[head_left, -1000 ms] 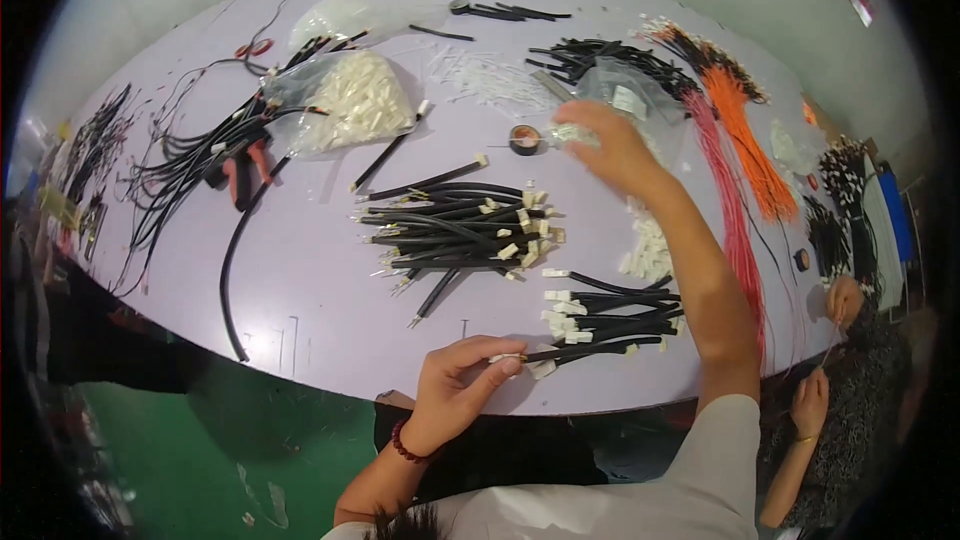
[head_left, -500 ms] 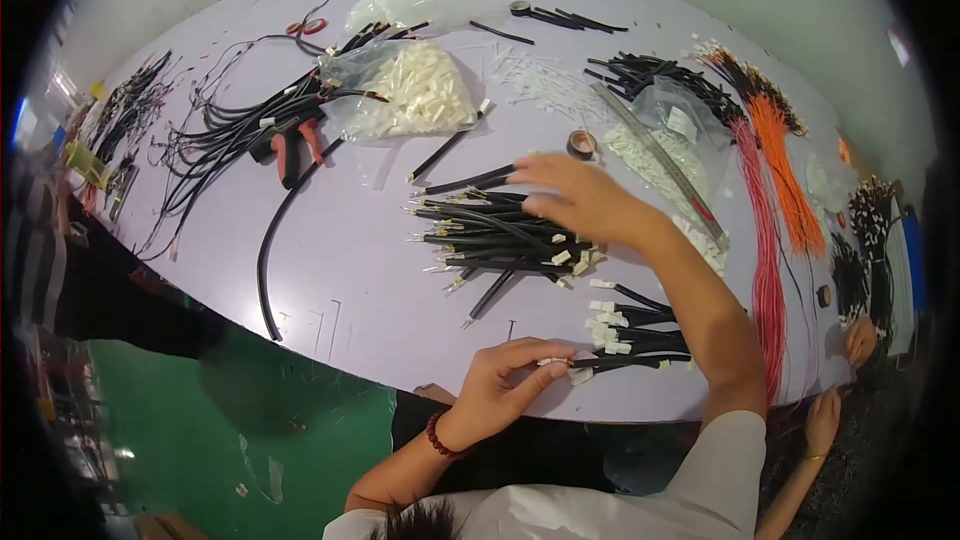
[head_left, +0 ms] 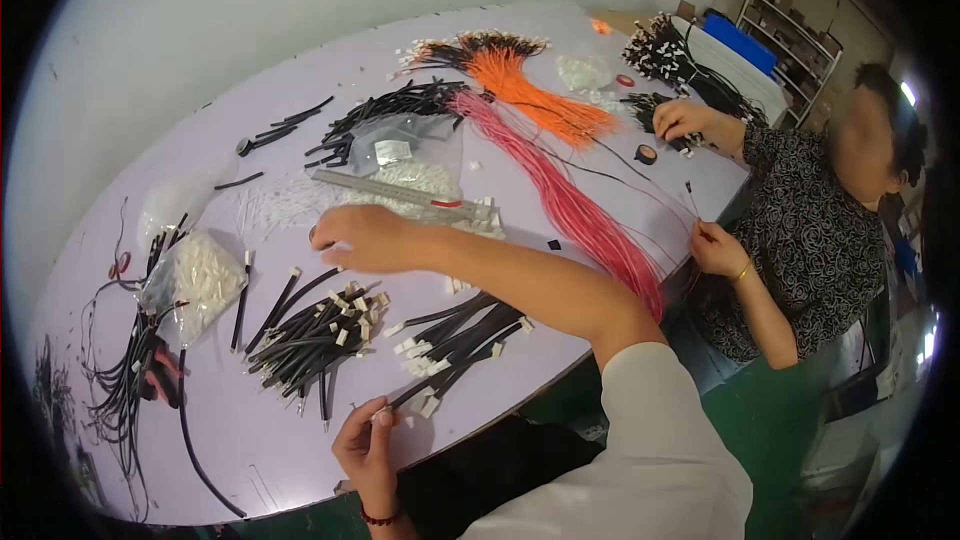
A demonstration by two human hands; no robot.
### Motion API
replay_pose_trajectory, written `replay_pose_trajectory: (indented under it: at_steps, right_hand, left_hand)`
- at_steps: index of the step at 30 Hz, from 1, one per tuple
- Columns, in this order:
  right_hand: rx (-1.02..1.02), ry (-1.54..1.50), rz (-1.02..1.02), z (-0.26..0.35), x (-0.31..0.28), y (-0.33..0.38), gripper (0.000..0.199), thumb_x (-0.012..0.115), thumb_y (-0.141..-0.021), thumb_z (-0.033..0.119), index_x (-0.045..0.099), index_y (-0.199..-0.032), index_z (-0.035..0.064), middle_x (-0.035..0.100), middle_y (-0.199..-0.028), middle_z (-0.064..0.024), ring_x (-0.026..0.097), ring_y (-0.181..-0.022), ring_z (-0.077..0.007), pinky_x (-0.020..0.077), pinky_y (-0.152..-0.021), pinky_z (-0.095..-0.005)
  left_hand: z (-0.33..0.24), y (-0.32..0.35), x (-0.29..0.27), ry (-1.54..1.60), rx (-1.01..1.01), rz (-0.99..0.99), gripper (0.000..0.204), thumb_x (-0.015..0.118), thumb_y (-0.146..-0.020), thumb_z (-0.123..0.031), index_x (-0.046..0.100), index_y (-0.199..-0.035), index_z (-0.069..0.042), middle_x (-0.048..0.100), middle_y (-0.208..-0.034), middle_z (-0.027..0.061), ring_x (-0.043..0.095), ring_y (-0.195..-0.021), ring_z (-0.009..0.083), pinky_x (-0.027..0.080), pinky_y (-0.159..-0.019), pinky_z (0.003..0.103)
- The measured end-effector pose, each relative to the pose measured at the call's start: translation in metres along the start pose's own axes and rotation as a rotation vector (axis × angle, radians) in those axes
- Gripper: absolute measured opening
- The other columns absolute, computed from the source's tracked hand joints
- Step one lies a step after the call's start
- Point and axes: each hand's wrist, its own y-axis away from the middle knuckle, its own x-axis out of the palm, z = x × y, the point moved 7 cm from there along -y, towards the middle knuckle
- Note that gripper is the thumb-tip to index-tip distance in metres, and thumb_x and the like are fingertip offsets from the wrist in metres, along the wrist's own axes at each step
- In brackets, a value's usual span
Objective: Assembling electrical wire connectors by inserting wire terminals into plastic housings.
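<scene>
Left hand point(head_left: 368, 445) pinches one black cable point(head_left: 407, 397); right hand point(head_left: 365, 240) (its grip unclear) is well apart; the bare-ended cable pile point(head_left: 305, 345) looks unfinished.

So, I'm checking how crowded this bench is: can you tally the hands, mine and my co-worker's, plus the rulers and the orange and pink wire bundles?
Your hands, left hand and right hand: 2
Co-worker's hands: 2
Ruler: 1
Orange bundle: 1
Pink bundle: 1
Total: 7
</scene>
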Motion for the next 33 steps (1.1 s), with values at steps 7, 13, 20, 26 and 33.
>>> replay_pose_trajectory:
  at_steps: [7,13,20,26,33]
  right_hand:
    - [0.304,0.358,-0.588,-0.156,-0.159,0.046,0.028,0.062,-0.077,0.01,0.063,-0.104,0.004,0.061,-0.105,-0.0147,0.057,-0.101,-0.0314,0.0455,-0.09,-0.0404]
    - [0.808,0.639,-0.887,-0.251,-0.324,0.134,0.045,0.063,-0.072,0.011,0.057,-0.115,0.0036,0.056,-0.118,-0.0191,0.053,-0.112,-0.034,0.0431,-0.095,-0.0406]
    - [1.03,1.034,-0.847,-0.339,-0.417,0.223,0.07,0.063,-0.073,0.017,0.036,-0.133,-0.0051,0.041,-0.135,-0.0288,0.041,-0.126,-0.0387,0.0327,-0.107,-0.0407]
    - [1.333,0.87,-0.607,-0.399,-0.423,0.26,0.054,0.068,-0.071,0.021,0.054,-0.117,-0.0024,0.061,-0.112,-0.0237,0.059,-0.105,-0.0362,0.0462,-0.091,-0.0427]
    - [0.899,0.429,-0.696,-0.412,-0.413,0.2,0.029,0.061,-0.08,0.025,0.066,-0.089,-0.0025,0.067,-0.084,-0.0162,0.066,-0.079,-0.0267,0.0474,-0.065,-0.036]
  left_hand:
    - [0.003,0.007,-0.008,-0.144,0.025,-0.079,0.015,0.063,-0.087,-0.004,0.064,-0.099,0.005,0.063,-0.079,0.0097,0.058,-0.071,0.0145,0.046,-0.067,0.025]
    - [-0.003,0.005,-0.005,-0.25,0.047,-0.034,0.018,0.064,-0.089,-0.005,0.067,-0.105,0.002,0.067,-0.093,0.0094,0.063,-0.08,0.0151,0.05,-0.074,0.026]
    - [-0.009,-0.002,0.013,-0.272,0.018,0.013,0.011,0.064,-0.088,-0.002,0.067,-0.098,0.001,0.065,-0.091,0.0072,0.059,-0.076,0.0142,0.048,-0.071,0.025]
    - [-0.006,-0.001,0.009,-0.316,0.018,-0.006,0.013,0.061,-0.09,-0.004,0.066,-0.1,0.002,0.064,-0.091,0.0078,0.058,-0.076,0.0128,0.047,-0.07,0.025]
    - [0.015,0.006,-0.005,-0.232,-0.031,-0.039,0.018,0.058,-0.092,-0.004,0.064,-0.107,0.002,0.065,-0.09,0.0075,0.059,-0.074,0.0126,0.048,-0.071,0.025]
